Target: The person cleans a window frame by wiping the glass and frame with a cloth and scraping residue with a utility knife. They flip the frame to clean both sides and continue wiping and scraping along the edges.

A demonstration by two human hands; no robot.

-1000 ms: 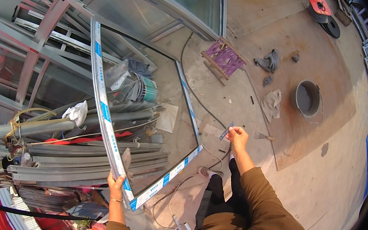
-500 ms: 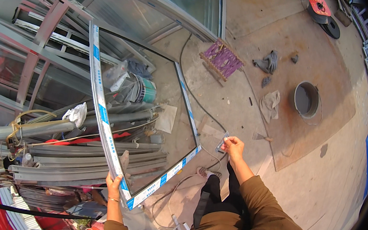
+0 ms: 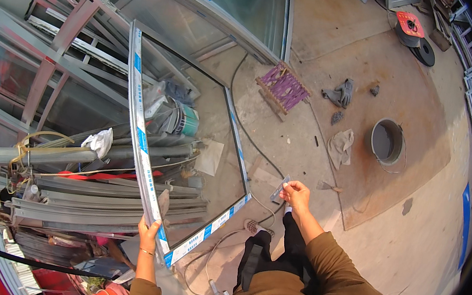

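My left hand (image 3: 149, 232) grips the near corner of a large glazed window frame (image 3: 136, 127) whose silver rails carry blue and white film. The frame stands tilted on the ground in front of me. My right hand (image 3: 297, 195) is raised to the right of the frame's lower rail and pinches a small flat grey piece (image 3: 280, 189) between its fingers. A power cable (image 3: 249, 140) runs along the concrete under that hand.
Stacked metal bars and pipes (image 3: 91, 193) lie to the left behind the glass. Another window frame (image 3: 249, 10) leans at the top. On the ground are a purple crate (image 3: 284, 86), rags (image 3: 340, 147), grey gloves (image 3: 340, 93), a dark bucket (image 3: 387, 141) and a rusty floor sheet (image 3: 400, 92).
My right hand with the small grey piece has drifted slightly left and down, closer to the frame. My left hand keeps its hold on the frame corner.
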